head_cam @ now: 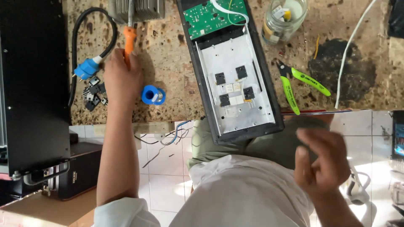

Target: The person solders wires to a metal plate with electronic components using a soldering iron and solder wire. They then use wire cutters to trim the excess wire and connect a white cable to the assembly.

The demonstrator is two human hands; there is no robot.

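1. Two bare hands are showing in the head view, working at a speckled brown stone counter (168, 63).
2. The left hand (122, 80) is resting on the counter with its fingers wrapping around the orange handle of a tool (129, 40), whose metal shaft is pointing away toward a finned grey metal block (136, 8) at the far edge.
3. The right hand (322, 162) is hovering off the counter, above the person's lap, blurring in the frame; its fingers are curling loosely and I cannot tell whether anything is pinched between them.
4. A long black open case (269, 80) is lying between the hands, its near end hanging over the counter edge above the person's knees. Inside, a pale metal plate is carrying four small black square parts (220, 78), and a green circuit board (210, 17) is sitting at the far end.
5. A blue spool (153, 95) is lying just beside the left hand, toward the case.
6. A blue plug (87, 68) on a black cable is lying at the other side of that hand, with a cluster of small black components (93, 96) near it.
7. Green-handled cutters (299, 84) are lying open right of the case, and a glass jar (284, 19) is standing beyond them.
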